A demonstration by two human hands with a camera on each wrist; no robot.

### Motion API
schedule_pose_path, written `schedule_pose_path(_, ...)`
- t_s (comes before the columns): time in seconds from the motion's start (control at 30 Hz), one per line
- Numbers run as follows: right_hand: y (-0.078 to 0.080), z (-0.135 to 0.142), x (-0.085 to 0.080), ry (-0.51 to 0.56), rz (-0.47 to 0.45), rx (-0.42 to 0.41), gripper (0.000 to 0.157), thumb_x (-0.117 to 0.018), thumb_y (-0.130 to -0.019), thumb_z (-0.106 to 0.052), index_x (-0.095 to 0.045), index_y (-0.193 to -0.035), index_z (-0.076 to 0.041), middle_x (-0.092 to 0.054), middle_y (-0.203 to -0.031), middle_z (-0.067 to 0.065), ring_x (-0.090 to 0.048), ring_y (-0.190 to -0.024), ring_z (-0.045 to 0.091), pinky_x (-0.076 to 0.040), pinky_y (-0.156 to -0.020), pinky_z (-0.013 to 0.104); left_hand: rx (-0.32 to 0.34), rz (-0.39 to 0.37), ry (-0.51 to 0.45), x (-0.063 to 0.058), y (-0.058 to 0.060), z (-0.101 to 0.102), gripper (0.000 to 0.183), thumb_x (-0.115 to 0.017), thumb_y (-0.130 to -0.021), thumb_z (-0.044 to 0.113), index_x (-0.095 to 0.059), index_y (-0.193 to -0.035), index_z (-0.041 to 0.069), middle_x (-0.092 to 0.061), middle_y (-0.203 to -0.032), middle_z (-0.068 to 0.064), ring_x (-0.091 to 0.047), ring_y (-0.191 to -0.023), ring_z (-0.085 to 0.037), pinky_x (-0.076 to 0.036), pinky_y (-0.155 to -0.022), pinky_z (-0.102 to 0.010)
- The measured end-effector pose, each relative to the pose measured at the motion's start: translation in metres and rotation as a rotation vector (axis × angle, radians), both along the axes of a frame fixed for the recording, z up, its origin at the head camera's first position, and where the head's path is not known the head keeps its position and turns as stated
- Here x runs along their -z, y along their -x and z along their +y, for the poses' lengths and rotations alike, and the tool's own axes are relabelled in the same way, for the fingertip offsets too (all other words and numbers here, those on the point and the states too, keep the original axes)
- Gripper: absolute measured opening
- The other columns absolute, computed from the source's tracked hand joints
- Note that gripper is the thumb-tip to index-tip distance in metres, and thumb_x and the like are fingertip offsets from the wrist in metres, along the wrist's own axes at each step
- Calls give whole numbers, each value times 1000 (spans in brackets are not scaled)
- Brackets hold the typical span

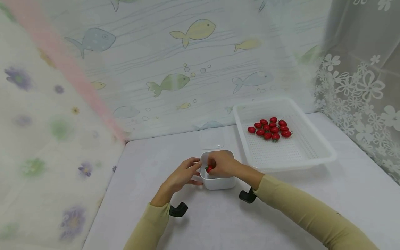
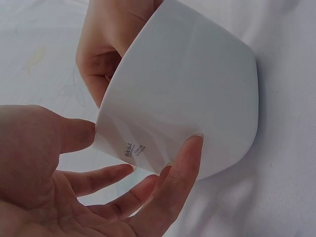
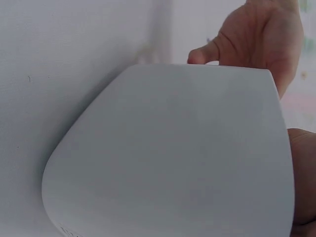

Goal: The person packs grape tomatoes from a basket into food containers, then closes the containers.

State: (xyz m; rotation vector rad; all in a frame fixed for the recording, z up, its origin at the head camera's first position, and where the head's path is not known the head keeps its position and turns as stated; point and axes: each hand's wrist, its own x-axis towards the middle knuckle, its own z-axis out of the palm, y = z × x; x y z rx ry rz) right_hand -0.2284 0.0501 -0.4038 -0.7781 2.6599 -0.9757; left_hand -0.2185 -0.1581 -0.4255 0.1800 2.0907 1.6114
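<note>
A small white square container (image 1: pixel 220 184) with rounded corners stands on the white-covered table. My right hand (image 1: pixel 223 164) reaches down inside it and pinches a red cherry tomato (image 1: pixel 209 169) with a green stem. In the right wrist view the container's wall hides that hand's fingertips and the tomato. My left hand (image 1: pixel 184 174) is at the container's left side, fingers spread and fairly straight. Its thumb touches the rim and its fingertips rest along the outer wall (image 2: pixel 187 98), near small dark printing, in the left wrist view.
A white perforated basket (image 1: pixel 290 152) stands at the back right, with several cherry tomatoes (image 1: pixel 271 129) in it. Behind the container lies a clear flat lid (image 1: pixel 212 141). Fish-patterned fabric (image 1: pixel 168 83) hangs along the table's back edge, and flowered fabric at the left.
</note>
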Motion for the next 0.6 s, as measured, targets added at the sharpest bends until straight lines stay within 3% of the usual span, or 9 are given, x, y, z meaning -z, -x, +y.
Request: schedule_pose_path(0.6,8,-7,14,32,-13,-19,10,-80,-84,-2,-71,-87,-5,-64,-77,-2,-56,-72,12,-52,-64,23,-14,-3,3,0,-1,1,44,-50,-110,29,-47,-144,2,-50,-140,-23,-64,-109,-32,-65,-78,-43)
